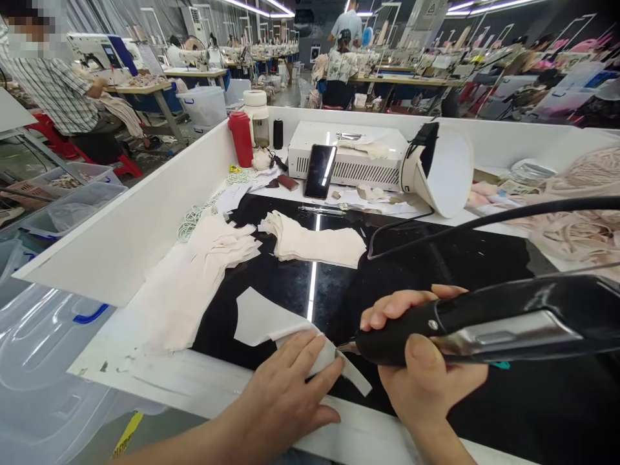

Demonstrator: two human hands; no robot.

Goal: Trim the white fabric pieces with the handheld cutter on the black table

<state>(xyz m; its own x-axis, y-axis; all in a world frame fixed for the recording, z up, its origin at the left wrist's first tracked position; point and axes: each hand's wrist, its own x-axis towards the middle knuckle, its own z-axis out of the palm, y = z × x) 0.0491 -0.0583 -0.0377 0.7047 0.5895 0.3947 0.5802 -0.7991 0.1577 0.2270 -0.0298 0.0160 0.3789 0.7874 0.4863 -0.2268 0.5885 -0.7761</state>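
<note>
My left hand [303, 381] lies with its fingers stretched out, pressing on a pale fabric piece [261, 316] on the black glossy board [217, 329]. A narrow strip of that fabric sticks out to the right, past my fingertips. My right hand [426, 361] is wrapped round a black corded hand tool [513, 316] with a silver lever along its side. The tool's thin metal tip touches or nearly touches the fabric edge beside my left fingers. Farther back lies a stack of cream fabric pieces [320, 244]. A larger cream pile [194, 278] rests on the left.
A phone [320, 171] leans on a white vented box [349, 145]. A white cone-shaped shade [450, 171], red bottle [241, 139] and glass jar [260, 123] stand behind. A black cable [523, 213] arches over the right side. White panels [145, 213] border the table.
</note>
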